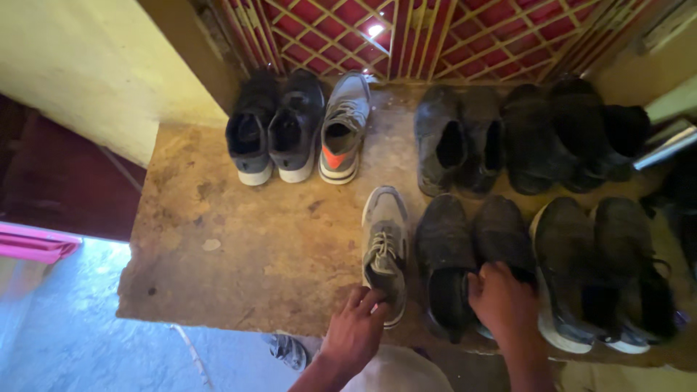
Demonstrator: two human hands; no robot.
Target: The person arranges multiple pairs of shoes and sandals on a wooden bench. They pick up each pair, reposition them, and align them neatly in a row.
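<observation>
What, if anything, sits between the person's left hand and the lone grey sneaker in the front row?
Nothing visible does. The left hand already touches the heel end of the grey sneaker. The right hand rests on the dark shoe beside it, equally unblocked.

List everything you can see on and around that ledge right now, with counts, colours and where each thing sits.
grey sneaker: one, grey, front row, laces toward the camera, under the left hand
second grey sneaker: one, grey with orange heel patch, back row by the grille
dark sneakers with white soles: two, black, back row left
dark shoes: two, black, front row centre
black sneakers with white soles: two, front row right
dark boots: about four, black, back row right
stone ledge: one, brown, worn
grille: one, red and gold, behind the ledge
pink object: one, far left
left hand: fingers on the grey sneaker's heel
right hand: on one dark shoe's opening
</observation>
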